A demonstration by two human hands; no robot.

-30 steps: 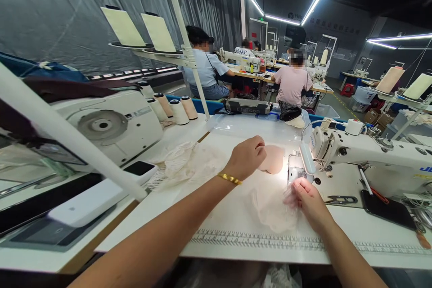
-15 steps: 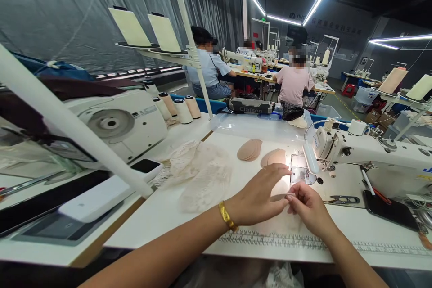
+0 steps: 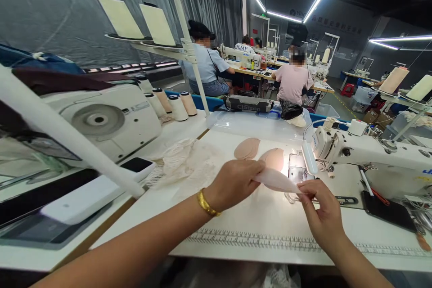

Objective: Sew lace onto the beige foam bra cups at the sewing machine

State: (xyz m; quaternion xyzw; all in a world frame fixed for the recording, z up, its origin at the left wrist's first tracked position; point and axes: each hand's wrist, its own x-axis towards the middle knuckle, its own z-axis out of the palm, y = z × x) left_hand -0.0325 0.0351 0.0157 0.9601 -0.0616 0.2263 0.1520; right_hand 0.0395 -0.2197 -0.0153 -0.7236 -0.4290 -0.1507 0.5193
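Note:
Between my hands a thin, pale leaf-shaped fabric piece [image 3: 278, 181] is stretched out above the table. My left hand [image 3: 232, 182], with a gold bracelet at the wrist, pinches its left end. The pointed right end is pinched by the fingertips of my right hand [image 3: 319, 202]. Just beyond the piece lie two small stacks of beige fabric pieces, a left stack [image 3: 246, 148] and a right stack [image 3: 274, 158]. The sewing machine [image 3: 364, 148] stands to the right, its lamp [image 3: 309, 157] lighting the needle plate [image 3: 297, 167].
Sheer cream lace fabric [image 3: 182, 162] lies on the left. A printed ruler [image 3: 256, 239] runs along the front edge. Thread snips [image 3: 347, 200] and a black phone [image 3: 388, 211] lie at the right. A slanted white pole [image 3: 70, 132] crosses the left side. Co-workers sit further back.
My hands have moved apart, the left one going left and closing on the fabric piece. The piece, mostly hidden before, is now spread between them. The view has shifted slightly.

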